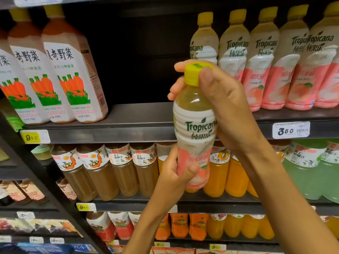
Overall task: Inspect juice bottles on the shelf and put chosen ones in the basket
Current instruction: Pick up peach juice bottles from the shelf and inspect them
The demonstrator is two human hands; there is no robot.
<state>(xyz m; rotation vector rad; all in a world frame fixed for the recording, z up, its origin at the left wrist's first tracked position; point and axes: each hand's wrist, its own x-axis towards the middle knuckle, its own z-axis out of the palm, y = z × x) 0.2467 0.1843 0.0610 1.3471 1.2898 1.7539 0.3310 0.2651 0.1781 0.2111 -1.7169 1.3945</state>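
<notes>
We hold the peach juice bottle [194, 125] upright before the shelf [128, 132]; right hand [220, 99] grips its cap and neck; left hand [176, 173] grasps its base; basket unseen.

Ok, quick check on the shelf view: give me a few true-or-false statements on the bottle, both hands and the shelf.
1. The right hand grips the yellow cap end of the Tropicana bottle. True.
2. The left hand hangs free. False: it holds the bottle's pink lower part.
3. The held bottle is lying flat. False: it is roughly upright.
4. The carrot juice bottles stand on the same shelf as the other Tropicana bottles. True.
</notes>
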